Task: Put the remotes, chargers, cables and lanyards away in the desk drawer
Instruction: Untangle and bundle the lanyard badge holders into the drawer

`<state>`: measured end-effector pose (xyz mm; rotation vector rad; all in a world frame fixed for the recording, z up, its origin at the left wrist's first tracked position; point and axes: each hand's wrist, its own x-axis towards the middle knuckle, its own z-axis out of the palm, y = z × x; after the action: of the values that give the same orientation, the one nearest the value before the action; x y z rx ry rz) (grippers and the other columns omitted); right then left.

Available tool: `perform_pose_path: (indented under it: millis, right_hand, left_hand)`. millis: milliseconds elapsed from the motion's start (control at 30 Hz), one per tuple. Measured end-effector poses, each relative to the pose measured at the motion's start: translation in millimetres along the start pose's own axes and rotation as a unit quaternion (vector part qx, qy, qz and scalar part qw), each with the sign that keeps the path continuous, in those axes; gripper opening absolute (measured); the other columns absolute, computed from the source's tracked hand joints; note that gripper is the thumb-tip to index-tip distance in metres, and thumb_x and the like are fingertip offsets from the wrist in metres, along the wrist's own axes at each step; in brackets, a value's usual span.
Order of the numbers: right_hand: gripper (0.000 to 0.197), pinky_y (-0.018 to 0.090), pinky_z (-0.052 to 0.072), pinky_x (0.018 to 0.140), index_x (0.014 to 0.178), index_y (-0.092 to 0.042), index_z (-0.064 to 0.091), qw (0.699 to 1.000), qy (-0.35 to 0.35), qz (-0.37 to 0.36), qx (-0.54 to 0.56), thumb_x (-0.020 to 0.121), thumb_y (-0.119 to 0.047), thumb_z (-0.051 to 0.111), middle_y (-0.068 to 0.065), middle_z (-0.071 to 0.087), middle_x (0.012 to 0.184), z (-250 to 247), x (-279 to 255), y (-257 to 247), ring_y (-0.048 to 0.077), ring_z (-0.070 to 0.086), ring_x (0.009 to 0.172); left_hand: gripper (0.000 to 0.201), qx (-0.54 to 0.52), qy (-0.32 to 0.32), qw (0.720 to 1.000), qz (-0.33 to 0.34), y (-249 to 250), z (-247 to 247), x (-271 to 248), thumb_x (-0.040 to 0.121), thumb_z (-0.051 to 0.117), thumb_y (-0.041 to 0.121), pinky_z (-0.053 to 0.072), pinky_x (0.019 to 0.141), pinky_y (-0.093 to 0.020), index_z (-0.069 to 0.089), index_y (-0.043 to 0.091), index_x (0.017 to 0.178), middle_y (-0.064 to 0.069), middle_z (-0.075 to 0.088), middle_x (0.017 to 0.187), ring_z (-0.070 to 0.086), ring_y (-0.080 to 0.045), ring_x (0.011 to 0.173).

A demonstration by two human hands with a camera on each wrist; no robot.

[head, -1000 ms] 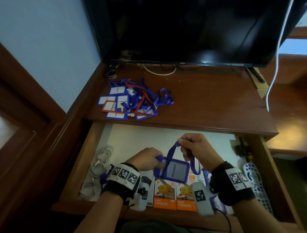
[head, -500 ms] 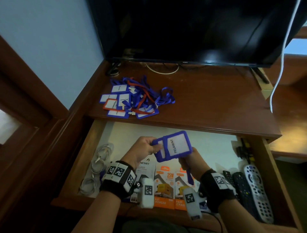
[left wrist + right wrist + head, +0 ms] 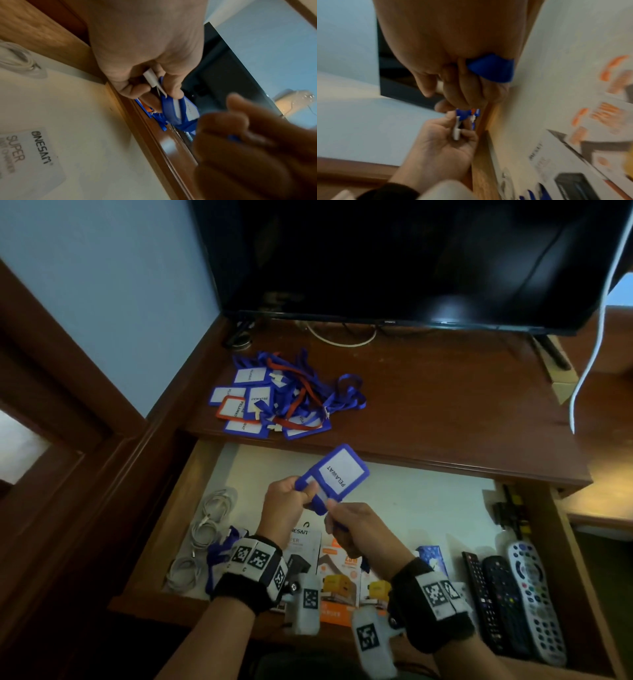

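Over the open drawer (image 3: 205,491), the left hand (image 3: 286,501) pinches the corner of a blue badge holder (image 3: 337,474), tilted with its "PELAWAT" card facing up. The right hand (image 3: 352,530) is curled tight around the holder's blue strap (image 3: 493,67). More lanyards (image 3: 281,397) lie heaped on the surface (image 3: 445,405); remotes (image 3: 513,601), charger boxes (image 3: 339,580) and white cables (image 3: 205,529) sit in the drawer.

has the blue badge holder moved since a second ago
Yes. The blue badge holder has risen from low over the charger boxes toward the desk edge, tilted face up. The left hand pinches it; the right hand holds its strap.
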<state>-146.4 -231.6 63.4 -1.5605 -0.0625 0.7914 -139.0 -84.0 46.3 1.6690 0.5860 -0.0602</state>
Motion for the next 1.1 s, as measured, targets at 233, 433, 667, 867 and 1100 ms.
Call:
perform_pose_path:
  millis: [233, 433, 667, 867, 1100]
  right_hand:
    - [0.033, 0.02, 0.034, 0.053, 0.063, -0.013, 0.061, 0.973, 0.009, -0.038, -0.225, 0.094, -0.016, 0.051, -0.002, 0.048, 0.056, -17.5, 3.3, -21.6, 0.008, 0.04, 0.05]
    - [0.031, 0.021, 0.036, 0.052, 0.063, -0.005, 0.06, 0.964, 0.013, -0.071, -0.257, 0.093, -0.013, 0.055, -0.001, 0.05, 0.052, -36.1, 7.7, -13.9, 0.008, 0.042, 0.046]
    - [0.031, 0.022, 0.041, 0.054, 0.064, -0.012, 0.058, 0.986, 0.026, -0.085, -0.142, 0.095, -0.015, 0.055, 0.002, 0.054, 0.057, -36.3, 2.0, -6.6, 0.014, 0.052, 0.053]
    - [0.021, 0.015, 0.045, 0.052, 0.055, -0.023, 0.07, 0.983, 0.037, -0.176, 0.02, 0.075, -0.018, 0.075, -0.007, 0.063, 0.05, -9.2, 1.6, -28.6, -0.001, 0.058, 0.049]
    - [0.031, 0.022, 0.033, 0.04, 0.067, -0.012, 0.045, 0.963, 0.135, -0.052, 0.226, 0.096, -0.003, 0.044, 0.005, 0.041, 0.055, 31.4, 31.9, -43.1, 0.012, 0.036, 0.042]
  left_hand:
    - [0.015, 0.276, -0.077, 0.952, 0.112, -10.5, 1.6, 7.8, 0.087, 0.064, 0.024, 0.048, 0.067, -0.036, 0.061, 0.017, 0.074, -0.004, 0.063, 0.071, 0.061, -0.026, 0.072]
    - [0.015, 0.51, -0.266, 0.803, 0.155, 6.3, -5.9, 2.0, 0.09, 0.059, 0.03, 0.046, 0.071, -0.034, 0.057, 0.021, 0.078, -0.002, 0.062, 0.084, 0.059, -0.022, 0.082]
    - [0.013, 0.274, -0.394, 0.871, 0.107, 28.4, -30.5, -7.7, 0.088, 0.064, 0.007, 0.049, 0.078, -0.028, 0.063, 0.018, 0.081, -0.001, 0.064, 0.081, 0.06, -0.01, 0.077]
    - [0.019, -0.004, -0.307, 0.944, 0.124, 34.2, -42.6, 1.3, 0.085, 0.062, 0.002, 0.051, 0.087, -0.036, 0.066, 0.01, 0.102, -0.005, 0.071, 0.096, 0.064, -0.021, 0.094]
    - [0.03, -0.165, -0.262, 0.947, 0.089, 39.8, -51.5, 8.7, 0.082, 0.056, 0.014, 0.054, 0.084, -0.029, 0.063, 0.009, 0.112, -0.006, 0.072, 0.106, 0.066, -0.02, 0.102]
